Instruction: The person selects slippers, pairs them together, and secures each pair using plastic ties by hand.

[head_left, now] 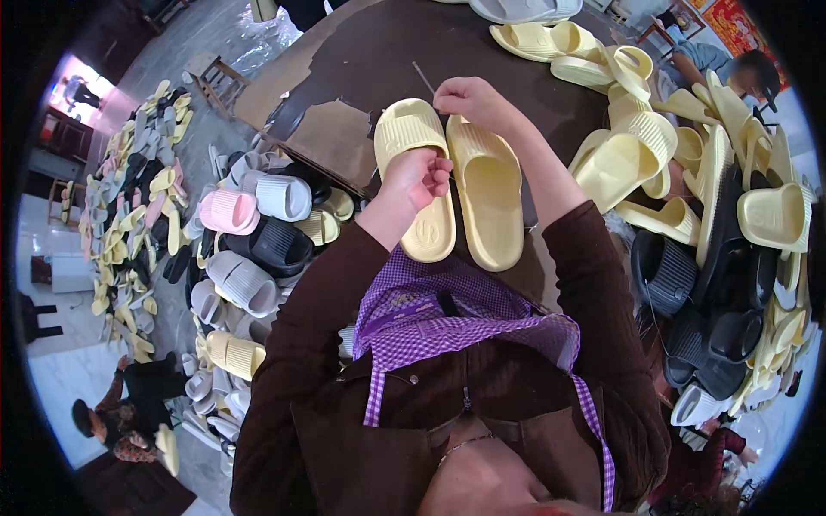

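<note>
Two pale yellow slippers lie side by side at the near part of the brown table, toes pointing away from me. On the left slipper (428,232), my left hand (415,178) reaches in under the ribbed strap, its visible fingers curled; the rest are hidden inside. My right hand (473,101) is at the toe of the right slipper (490,202), thumb and fingers pinched together. From that pinch a thin grey rod (422,76) sticks out to the upper left; its exact kind is too small to tell.
The brown table (370,52) has a torn covering. More yellow slippers (632,155) are heaped at its right side, with black slippers (667,271) below. Mixed slippers (254,279) pile up on the left, others across the floor. A wooden stool (215,82) and other people (129,421) are around.
</note>
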A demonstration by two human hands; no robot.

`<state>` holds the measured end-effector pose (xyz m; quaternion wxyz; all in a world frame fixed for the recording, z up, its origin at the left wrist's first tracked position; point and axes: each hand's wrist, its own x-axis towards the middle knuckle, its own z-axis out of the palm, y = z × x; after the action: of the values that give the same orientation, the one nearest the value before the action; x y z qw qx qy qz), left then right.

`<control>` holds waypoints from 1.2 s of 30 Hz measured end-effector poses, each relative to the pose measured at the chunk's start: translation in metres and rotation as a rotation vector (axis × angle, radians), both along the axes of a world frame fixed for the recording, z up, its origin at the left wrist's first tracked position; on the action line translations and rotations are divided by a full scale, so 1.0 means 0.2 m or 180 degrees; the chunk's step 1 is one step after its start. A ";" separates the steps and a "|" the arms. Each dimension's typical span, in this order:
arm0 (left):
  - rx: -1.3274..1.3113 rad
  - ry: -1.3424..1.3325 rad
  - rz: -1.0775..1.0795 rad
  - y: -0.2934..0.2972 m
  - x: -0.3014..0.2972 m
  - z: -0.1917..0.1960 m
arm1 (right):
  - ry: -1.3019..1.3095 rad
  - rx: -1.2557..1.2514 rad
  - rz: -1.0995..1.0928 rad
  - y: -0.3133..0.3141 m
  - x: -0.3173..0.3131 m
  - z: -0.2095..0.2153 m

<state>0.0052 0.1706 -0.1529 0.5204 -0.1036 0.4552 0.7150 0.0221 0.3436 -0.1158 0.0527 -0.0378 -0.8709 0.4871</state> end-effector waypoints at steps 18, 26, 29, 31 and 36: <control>0.0144 -0.0010 -0.0009 -0.04 0.03 0.00 | -0.0266 -0.0219 0.0168 -0.10 -0.27 -0.08; 0.0514 0.2285 -0.0236 -0.16 0.10 0.29 | 0.0576 0.0076 -0.1237 0.07 0.11 0.02; 0.0455 0.3442 0.0141 0.07 -0.01 0.33 | 0.0957 -0.0205 -0.1209 -0.02 0.21 0.07; 0.0526 0.2900 -0.0115 0.23 -0.04 0.30 | 0.0983 -0.0588 -0.1231 -0.05 0.24 0.08; 0.0279 0.3131 -0.1191 0.44 -0.03 0.25 | 0.1179 -0.1251 -0.1634 0.02 0.36 0.06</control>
<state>-0.0009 0.2583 -0.1020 0.3680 0.3490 0.6261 0.5923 0.0951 0.3485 -0.1041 0.3215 -0.1756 -0.6986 0.6146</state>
